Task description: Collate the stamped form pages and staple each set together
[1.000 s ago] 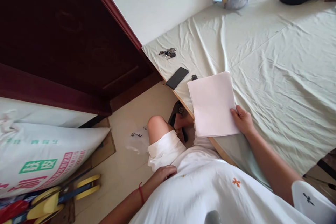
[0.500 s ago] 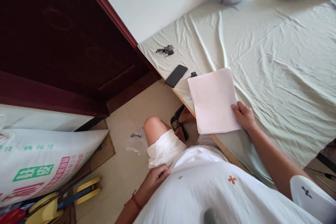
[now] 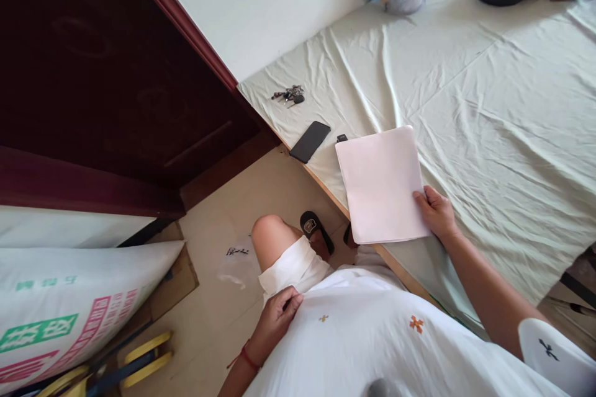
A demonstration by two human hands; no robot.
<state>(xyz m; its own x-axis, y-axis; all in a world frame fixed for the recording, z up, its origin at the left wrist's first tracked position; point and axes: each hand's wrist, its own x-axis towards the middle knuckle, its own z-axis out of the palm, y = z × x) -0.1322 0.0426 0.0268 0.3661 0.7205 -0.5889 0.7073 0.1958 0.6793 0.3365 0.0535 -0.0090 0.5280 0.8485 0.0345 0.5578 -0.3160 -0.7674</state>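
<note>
At your left hip, your left hand (image 3: pixel 277 316) has curled since a second ago, its grip now pinching the white shirt (image 3: pixel 372 335) instead of lying flat. On the sheet-covered tabletop (image 3: pixel 488 93), the phone (image 3: pixel 310 141) lies just left of the paper stack (image 3: pixel 382 183), which has barely shifted. Your right hand (image 3: pixel 435 214) still presses the stack's lower right edge, fingers loosely spread, nothing gripped.

I am in a lived-in room of a home: a dark wooden door (image 3: pixel 116 74) beside a plain wall, a wide surface under a creased pale sheet (image 3: pixel 488 105), keys (image 3: pixel 288 95) and a phone (image 3: pixel 310 141) lying on it, a printed sack (image 3: pixel 69 304) on the floor.
</note>
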